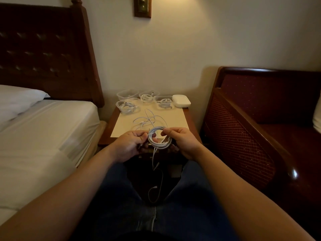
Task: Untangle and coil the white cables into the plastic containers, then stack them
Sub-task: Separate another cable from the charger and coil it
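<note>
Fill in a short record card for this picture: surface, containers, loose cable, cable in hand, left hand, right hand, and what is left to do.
surface: small bedside table
containers: four clear tubs; three hold coiled cable, the back-left tub looks empty
lids: white stack at back right
loose cable: tangled cable lying mid-table
cable in hand: white coil, its tail hanging down between the knees
left hand: pinches the coil's left side
right hand: pinches its right side
left to do: finish the coil, box it, untangle the loose cable
</note>
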Demonstrator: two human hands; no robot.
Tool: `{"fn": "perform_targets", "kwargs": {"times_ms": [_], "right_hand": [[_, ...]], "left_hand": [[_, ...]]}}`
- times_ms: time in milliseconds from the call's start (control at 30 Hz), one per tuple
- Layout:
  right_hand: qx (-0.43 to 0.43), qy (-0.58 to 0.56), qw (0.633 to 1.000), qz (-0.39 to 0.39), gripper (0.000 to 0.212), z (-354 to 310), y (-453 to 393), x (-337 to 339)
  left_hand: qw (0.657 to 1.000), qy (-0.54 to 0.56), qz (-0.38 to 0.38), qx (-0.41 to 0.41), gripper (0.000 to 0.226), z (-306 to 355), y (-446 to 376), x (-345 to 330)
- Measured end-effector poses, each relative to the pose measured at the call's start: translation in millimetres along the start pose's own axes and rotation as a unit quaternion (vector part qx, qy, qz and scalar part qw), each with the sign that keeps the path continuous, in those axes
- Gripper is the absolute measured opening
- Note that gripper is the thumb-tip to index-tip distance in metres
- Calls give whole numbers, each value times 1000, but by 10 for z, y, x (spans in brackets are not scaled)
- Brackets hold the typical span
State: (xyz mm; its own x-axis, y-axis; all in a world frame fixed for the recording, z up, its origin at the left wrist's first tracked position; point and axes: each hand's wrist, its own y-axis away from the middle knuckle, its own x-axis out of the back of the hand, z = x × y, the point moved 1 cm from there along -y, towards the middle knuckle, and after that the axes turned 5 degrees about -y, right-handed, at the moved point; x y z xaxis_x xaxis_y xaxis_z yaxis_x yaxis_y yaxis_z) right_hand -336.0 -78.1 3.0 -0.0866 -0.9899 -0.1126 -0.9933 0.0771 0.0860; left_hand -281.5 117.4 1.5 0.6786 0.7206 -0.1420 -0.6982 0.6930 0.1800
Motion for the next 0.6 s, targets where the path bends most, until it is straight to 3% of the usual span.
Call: {"fn": "perform_targets", "kwargs": {"times_ms": [100, 267, 400, 467, 533, 600], "right_hand": [[11, 86, 996, 37, 24, 19, -100, 75], [6, 103, 995, -2, 17, 22, -175, 134], [-7, -89, 995, -37, 20, 13, -218, 133], [-15, -143, 988, -59, 21, 10, -288, 117], [-30, -121, 992, -38, 22, 4, -392, 122], [-41, -58, 997, 16, 20, -14, -514, 159]], "left_hand": [[997, -69, 42, 7, 29, -4, -84, 78], [993, -66, 100, 17, 26, -26, -256, 202], [991, 126, 32, 12, 28, 38, -326, 169], [982, 184, 32, 12, 27, 45, -424, 189], [987, 155, 50, 11, 30, 76, -503, 225], [996, 43, 74, 17, 28, 108, -595, 305]]}}
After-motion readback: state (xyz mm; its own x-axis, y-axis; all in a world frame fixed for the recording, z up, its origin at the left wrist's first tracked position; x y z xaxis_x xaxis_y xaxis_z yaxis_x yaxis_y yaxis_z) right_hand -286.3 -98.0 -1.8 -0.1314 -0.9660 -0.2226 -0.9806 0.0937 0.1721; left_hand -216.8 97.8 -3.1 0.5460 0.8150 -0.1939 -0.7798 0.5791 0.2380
